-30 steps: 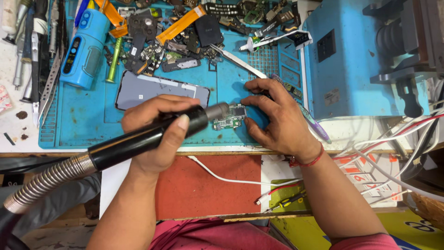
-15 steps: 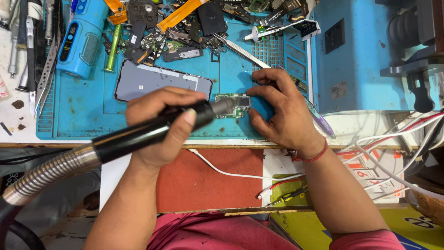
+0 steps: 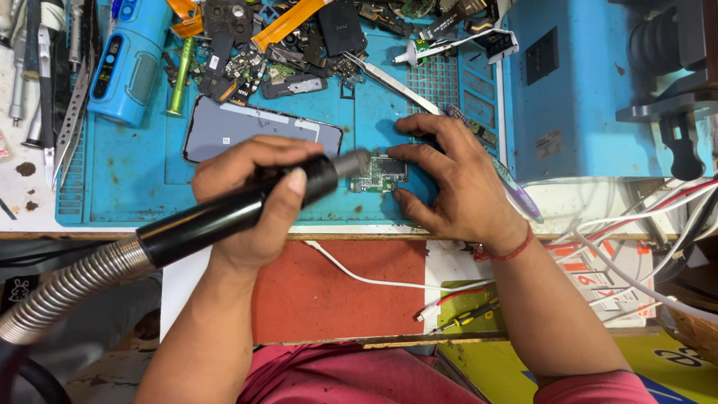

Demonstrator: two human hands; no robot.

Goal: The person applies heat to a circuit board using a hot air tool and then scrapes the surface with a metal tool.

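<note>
My left hand [image 3: 250,198] grips a black hot-air wand [image 3: 224,213] with a ribbed metal hose trailing to the lower left. Its nozzle tip points at a small green circuit board [image 3: 380,174] lying on the blue work mat [image 3: 134,187]. My right hand [image 3: 452,183] rests on the mat with its fingers and thumb around the board's right side, holding it in place. A grey phone panel [image 3: 258,129] lies flat just behind my left hand.
Phone parts, orange flex cables and black pieces [image 3: 284,45] clutter the mat's far side. A blue cylindrical device [image 3: 127,60] and metal tools [image 3: 45,67] lie at left. A blue machine [image 3: 591,82] stands at right, with white and red cables [image 3: 643,247] beside it. Tweezers [image 3: 393,82] lie behind the board.
The view has shifted slightly. My hands and the wand keep nearly the same pose over the board, with the nozzle staying on it.
</note>
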